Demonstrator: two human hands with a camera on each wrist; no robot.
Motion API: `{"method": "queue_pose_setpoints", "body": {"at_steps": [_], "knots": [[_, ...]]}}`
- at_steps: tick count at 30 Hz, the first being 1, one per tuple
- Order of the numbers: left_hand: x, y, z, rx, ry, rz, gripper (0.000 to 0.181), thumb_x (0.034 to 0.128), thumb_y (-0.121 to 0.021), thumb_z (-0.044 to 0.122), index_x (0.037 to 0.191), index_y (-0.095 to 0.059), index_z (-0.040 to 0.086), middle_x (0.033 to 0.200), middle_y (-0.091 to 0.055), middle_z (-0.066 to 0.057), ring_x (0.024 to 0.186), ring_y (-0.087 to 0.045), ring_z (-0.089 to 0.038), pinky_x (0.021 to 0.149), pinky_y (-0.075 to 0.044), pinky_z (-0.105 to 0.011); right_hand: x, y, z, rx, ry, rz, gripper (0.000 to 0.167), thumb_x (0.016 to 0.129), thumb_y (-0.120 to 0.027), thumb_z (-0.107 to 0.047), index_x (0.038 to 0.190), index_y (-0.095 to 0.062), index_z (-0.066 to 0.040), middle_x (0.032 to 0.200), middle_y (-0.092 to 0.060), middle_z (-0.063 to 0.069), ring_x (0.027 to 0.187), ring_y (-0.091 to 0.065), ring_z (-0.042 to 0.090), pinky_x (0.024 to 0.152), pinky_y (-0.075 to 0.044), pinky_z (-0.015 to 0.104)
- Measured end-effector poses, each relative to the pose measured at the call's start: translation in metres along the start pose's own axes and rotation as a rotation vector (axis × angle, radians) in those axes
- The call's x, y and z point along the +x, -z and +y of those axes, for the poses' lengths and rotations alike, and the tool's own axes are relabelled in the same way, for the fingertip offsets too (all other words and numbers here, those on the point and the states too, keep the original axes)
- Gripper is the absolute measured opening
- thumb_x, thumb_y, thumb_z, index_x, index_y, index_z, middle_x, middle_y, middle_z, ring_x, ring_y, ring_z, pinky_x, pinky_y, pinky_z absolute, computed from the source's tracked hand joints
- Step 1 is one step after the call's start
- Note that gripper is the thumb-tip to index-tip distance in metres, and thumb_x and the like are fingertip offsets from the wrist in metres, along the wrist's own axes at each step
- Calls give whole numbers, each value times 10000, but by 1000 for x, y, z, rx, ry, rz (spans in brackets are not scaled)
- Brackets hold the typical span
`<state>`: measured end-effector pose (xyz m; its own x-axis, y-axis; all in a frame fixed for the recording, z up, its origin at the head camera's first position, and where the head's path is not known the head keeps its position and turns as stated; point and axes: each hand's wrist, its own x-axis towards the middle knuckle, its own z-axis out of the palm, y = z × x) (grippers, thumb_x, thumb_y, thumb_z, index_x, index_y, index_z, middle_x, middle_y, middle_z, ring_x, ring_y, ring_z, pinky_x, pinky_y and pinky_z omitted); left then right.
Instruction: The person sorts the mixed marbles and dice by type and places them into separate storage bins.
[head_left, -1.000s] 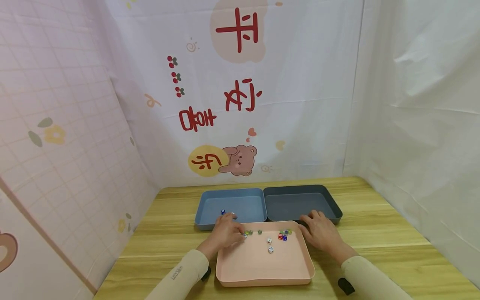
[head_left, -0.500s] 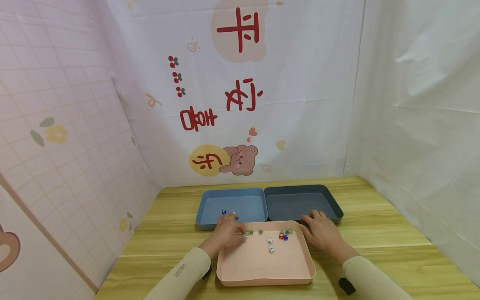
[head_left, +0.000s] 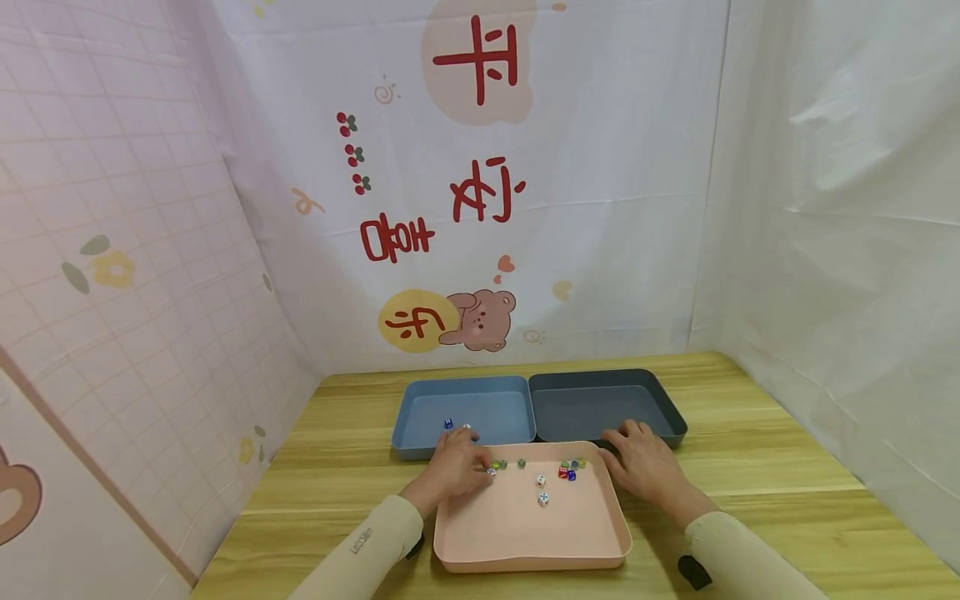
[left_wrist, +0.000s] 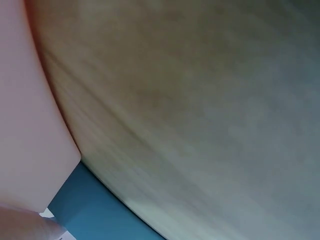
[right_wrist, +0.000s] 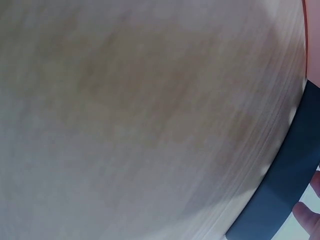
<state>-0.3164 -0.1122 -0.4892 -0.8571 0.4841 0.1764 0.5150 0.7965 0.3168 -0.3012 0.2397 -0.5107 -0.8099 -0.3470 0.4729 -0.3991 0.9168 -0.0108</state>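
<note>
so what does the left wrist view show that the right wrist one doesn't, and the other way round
Only the left wrist view shows the blue tray and a small part of the left grip. Only the right wrist view shows the dark tray and fingertips of the right grip. Both share the wooden table and the pink tray, of which the right view catches just an edge.

Sleeves long, close-fitting, pale cream with slight green tint, left sleeve (head_left: 357, 558) and right sleeve (head_left: 750, 557) matching. Plain cuffs ending at wrists. Left one carries small dark lettering (head_left: 361, 540) along forearm, looks like "Let's Slim", too small to read for sure. Black rounded piece (head_left: 693, 572) by right cuff, similar dark piece (head_left: 415, 547) partly hidden by left. Left hand (head_left: 453, 462), right hand (head_left: 645, 462) both bare.
</note>
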Motion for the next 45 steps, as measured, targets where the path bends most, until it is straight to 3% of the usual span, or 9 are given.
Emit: {"method": "queue_pose_setpoints", "body": {"at_steps": [7,13,18,22,35,45], "knots": [[0,2,2,4,-7,-5,100,805,-820,242,782,-724,234,1290,-567,-171,1304,-427,-398,1097,-227,-650,-1,-1,1,-2,1,0,268,941,-676,-307,1125,-697,-115,987,-566,132,858,-537,322,708,-529,484],[5,13,4,-25,-18,15,47,805,-813,205,816,-774,181,1256,-592,-178,1221,-492,-377,1069,-284,-629,-1,-1,2,-3,-1,2,264,941,-676,-305,1125,-697,-116,988,-564,131,856,-534,320,704,-529,479],[11,25,-2,-26,-17,43,45,832,-776,190,847,-788,149,1248,-604,-189,1194,-528,-365,1043,-354,-576,-2,0,2,-3,-8,-7,270,942,-675,-302,1136,-697,-115,999,-564,130,862,-533,317,702,-529,476],[14,32,-10,-27,0,47,58,841,-784,208,856,-777,153,1274,-589,-208,1212,-516,-385,1034,-356,-606,-2,0,3,-3,-9,-14,271,945,-672,-303,1137,-696,-113,1007,-565,132,871,-536,321,714,-529,479],[32,57,-38,4,182,144,97,826,-802,247,821,-754,163,1216,-608,-178,1184,-522,-407,1031,-317,-655,-2,2,2,-5,-20,-26,281,950,-665,-316,1146,-695,-116,1014,-569,130,887,-543,325,738,-531,488],[38,60,-63,35,369,182,127,838,-796,259,816,-742,146,1020,-651,-83,1019,-582,-318,872,-404,-571,0,2,-1,1,-19,-22,277,949,-671,-318,1133,-699,-114,1011,-574,129,896,-548,329,754,-528,488]]}}
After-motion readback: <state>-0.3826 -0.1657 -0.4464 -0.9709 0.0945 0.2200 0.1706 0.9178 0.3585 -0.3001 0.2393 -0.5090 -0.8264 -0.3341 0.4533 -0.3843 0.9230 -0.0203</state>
